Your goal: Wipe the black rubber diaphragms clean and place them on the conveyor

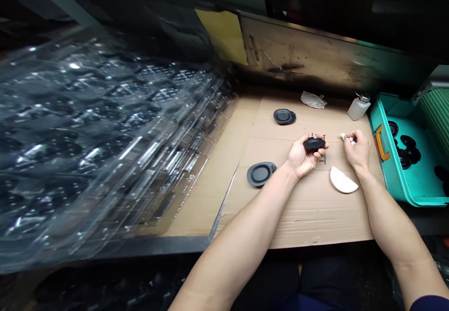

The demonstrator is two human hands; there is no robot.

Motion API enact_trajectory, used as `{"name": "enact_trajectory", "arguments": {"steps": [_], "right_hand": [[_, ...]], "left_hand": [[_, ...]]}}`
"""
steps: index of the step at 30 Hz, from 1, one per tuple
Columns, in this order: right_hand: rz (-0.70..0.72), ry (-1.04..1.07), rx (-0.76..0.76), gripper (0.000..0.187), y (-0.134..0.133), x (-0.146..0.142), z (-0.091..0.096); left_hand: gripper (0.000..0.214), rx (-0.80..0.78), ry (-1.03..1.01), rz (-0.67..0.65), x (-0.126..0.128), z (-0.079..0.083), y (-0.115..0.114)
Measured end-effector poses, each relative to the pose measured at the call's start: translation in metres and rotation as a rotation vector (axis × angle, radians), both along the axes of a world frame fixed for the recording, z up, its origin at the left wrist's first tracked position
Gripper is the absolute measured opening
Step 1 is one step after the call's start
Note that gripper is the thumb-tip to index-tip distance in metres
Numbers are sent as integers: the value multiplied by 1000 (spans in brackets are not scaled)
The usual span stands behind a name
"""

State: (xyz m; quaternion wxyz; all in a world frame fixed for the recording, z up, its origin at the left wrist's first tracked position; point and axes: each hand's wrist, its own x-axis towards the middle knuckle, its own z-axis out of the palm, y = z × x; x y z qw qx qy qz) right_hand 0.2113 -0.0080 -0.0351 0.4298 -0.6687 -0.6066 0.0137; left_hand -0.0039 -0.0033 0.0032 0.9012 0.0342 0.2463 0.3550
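Note:
My left hand (302,157) is closed around a black oval plastic part (314,143), held above the cardboard. To its right, my right hand (358,149) pinches a small white piece, perhaps cloth or tissue (343,136), whose tip sticks out past the fingers. Below the right hand lies a cream half-round pad (343,180). A dark grey oval plastic part (261,174) rests left of my left forearm. Farther back sit dark oval parts (282,116), one overlapping another.
Stacked clear plastic trays (115,161) with dark parts fill the left side. A teal bin (403,194) with an orange handle (382,142) holds black parts at right. A pump bottle (359,107) and crumpled white tissue (313,99) stand along the back of the cardboard (298,227).

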Motion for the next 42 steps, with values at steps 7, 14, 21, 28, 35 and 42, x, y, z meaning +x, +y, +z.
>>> {"name": "enact_trajectory", "arguments": {"steps": [7,14,21,28,35,42], "right_hand": [[27,12,25,10,-1,-2,7],[268,418,-37,28,-7,-18,20],[446,759,-258,41,-18,-30,34],[521,694,-340,40,-26,-36,43],[371,580,-268,31,-24,-35,41],[390,309,-174,27,-29,-41,41]], "left_hand": [[63,-10,47,-4,1,-4,3],[63,224,187,14,9,-10,-1],[49,337,226,-13,7,-7,-1],[63,450,421,51,15,-11,-8],[40,360,288,-12,5,-7,0],[37,473,386,-46,11,-12,-4]]}}
